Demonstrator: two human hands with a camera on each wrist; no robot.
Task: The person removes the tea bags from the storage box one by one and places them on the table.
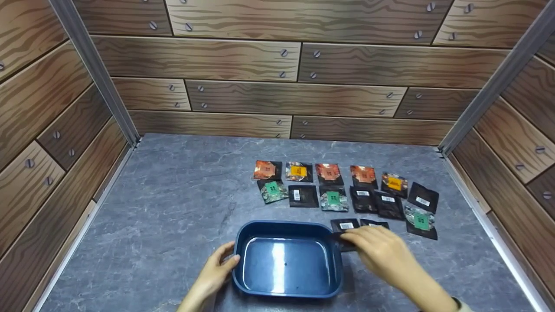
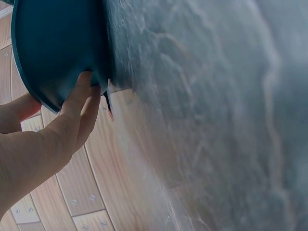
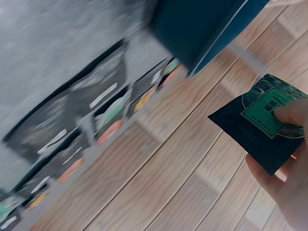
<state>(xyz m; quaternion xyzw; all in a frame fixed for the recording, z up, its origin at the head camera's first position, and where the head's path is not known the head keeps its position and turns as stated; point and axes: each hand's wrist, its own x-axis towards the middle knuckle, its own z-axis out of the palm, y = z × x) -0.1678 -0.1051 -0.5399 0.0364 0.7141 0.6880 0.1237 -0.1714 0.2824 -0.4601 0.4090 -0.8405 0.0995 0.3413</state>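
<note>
A dark blue plastic basin (image 1: 286,223) stands on the table in the head view, with nothing seen inside it. My left hand (image 1: 217,268) grips its left wall, thumb at the rim and fingers against the outside, as the left wrist view also shows. Beside the basin's right rim, my right hand (image 1: 381,250) pinches a small dark sachet. In the right wrist view that sachet (image 3: 262,126) shows a green label, with the thumb over it and fingers behind. Two dark sachets with white barcode labels (image 1: 345,224) lie just past the right hand, one partly hidden by it.
Several similar sachets lie in rough rows behind the basin: some with orange-red fronts (image 1: 329,173), some yellow-labelled (image 1: 299,171), some green-labelled (image 1: 333,199), others barcode side up (image 1: 303,196). Wood-patterned panels (image 1: 243,95) surround the grey marbled table (image 1: 169,208) at back and sides.
</note>
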